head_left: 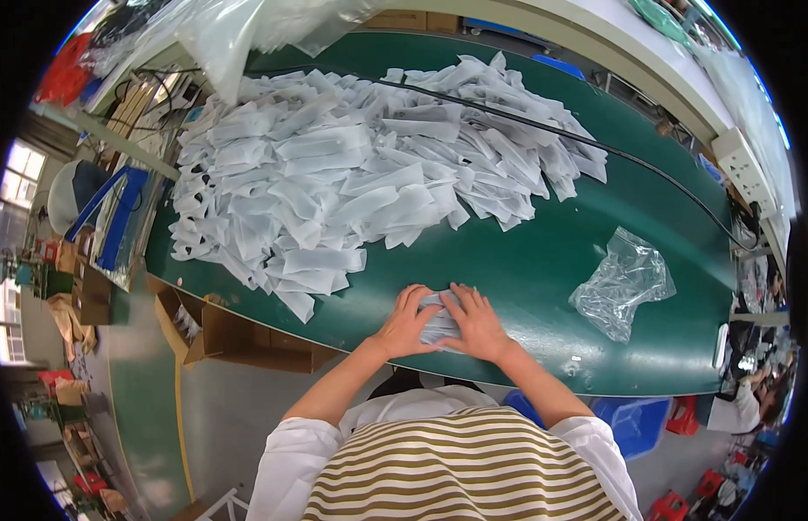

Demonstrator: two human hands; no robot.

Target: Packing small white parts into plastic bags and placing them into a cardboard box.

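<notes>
Close to the front edge of the green table (521, 269), a small stack of frosted white packets (439, 325) lies between my hands. My left hand (407, 322) curves around its left side, with the fingers bent over the top. From the right, my right hand (478, 326) presses on the same stack, thumb toward the middle. The hands cover much of the stack, so what is in the packets cannot be made out. Beyond them spreads a large loose pile of similar frosted packets (326, 165), some with dark spots showing through.
A crumpled clear plastic bag (623, 285) lies to the right on the table. A black cable (543, 127) crosses over the pile toward a white power strip (744, 169). Below the table's left edge stands an open cardboard box (247, 340); a blue bin (631, 424) sits below right.
</notes>
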